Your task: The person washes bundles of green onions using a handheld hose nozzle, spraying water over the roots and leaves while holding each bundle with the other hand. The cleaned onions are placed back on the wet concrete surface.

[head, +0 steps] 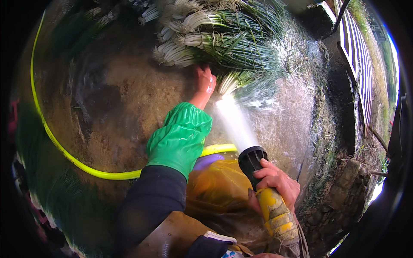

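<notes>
My right hand (277, 182) grips a black spray nozzle (251, 161) on a thick yellow hose wrapped with worn tape (280, 219). White water (237, 124) sprays from it onto a small bunch of green onions (229, 84). My left hand (205, 79), below a wet green sleeve cover (182, 135), reaches to the lower edge of a big pile of green onions (235, 51). Its fingers are partly hidden at the pile, so whether they hold a stalk is unclear. The white root ends point left, the green leaves right.
A bright yellow-green hose (93, 172) curves over the wet concrete floor (135, 84) at the left. More greens lie in shadow at lower left (77, 206). Leaf scraps (319, 142) line the right side, beside a low stone edge (338, 190) and a slatted panel (358, 61).
</notes>
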### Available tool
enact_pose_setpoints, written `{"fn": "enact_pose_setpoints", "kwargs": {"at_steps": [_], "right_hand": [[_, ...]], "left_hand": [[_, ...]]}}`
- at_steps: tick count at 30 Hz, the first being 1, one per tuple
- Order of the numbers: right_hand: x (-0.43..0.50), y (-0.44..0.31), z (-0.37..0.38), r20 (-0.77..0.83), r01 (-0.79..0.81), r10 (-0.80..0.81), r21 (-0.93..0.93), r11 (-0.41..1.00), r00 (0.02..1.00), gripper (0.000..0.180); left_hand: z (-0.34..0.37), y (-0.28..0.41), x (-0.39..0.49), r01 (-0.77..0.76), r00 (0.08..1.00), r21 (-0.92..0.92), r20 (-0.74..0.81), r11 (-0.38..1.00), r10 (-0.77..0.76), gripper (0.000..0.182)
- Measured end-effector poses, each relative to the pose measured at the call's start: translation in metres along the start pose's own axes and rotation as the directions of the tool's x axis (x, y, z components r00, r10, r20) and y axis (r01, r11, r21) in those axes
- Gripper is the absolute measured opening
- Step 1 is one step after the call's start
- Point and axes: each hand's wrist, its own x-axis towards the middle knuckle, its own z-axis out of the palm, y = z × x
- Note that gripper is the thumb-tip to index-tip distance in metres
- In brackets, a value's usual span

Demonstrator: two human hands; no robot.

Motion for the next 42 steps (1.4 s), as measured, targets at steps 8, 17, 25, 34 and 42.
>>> {"fn": "enact_pose_setpoints", "kwargs": {"at_steps": [8, 17, 25, 34, 42], "right_hand": [[0.008, 0.005, 0.008, 0.026, 0.039, -0.041, 0.08, 0.996, 0.999, 0.029], [0.05, -0.025, 0.016, 0.003, 0.19, -0.193, 0.161, 0.968, 0.981, 0.027], [0.043, -0.022, 0.025, 0.021, 0.169, -0.175, 0.166, 0.971, 0.984, 0.025], [0.062, -0.052, 0.022, -0.043, 0.294, -0.292, 0.066, 0.953, 0.955, 0.025], [0.054, -0.043, 0.031, -0.033, 0.209, -0.207, 0.097, 0.973, 0.978, 0.025]], "left_hand": [[-0.032, -0.036, 0.023, -0.184, 0.87, 0.186, 0.489, 0.965, 0.071, 0.047], [-0.07, -0.108, -0.035, 0.063, 0.959, -0.106, 0.283, 0.992, -0.03, 0.028], [-0.135, -0.127, 0.126, 0.317, 0.9, -0.579, -0.067, 0.751, -0.431, 0.078], [-0.034, -0.06, -0.036, 0.545, 0.722, -0.785, 0.618, -0.296, -0.31, 0.081], [-0.06, -0.094, -0.015, 0.722, 0.627, -0.638, 0.767, -0.267, -0.135, 0.086]]}}
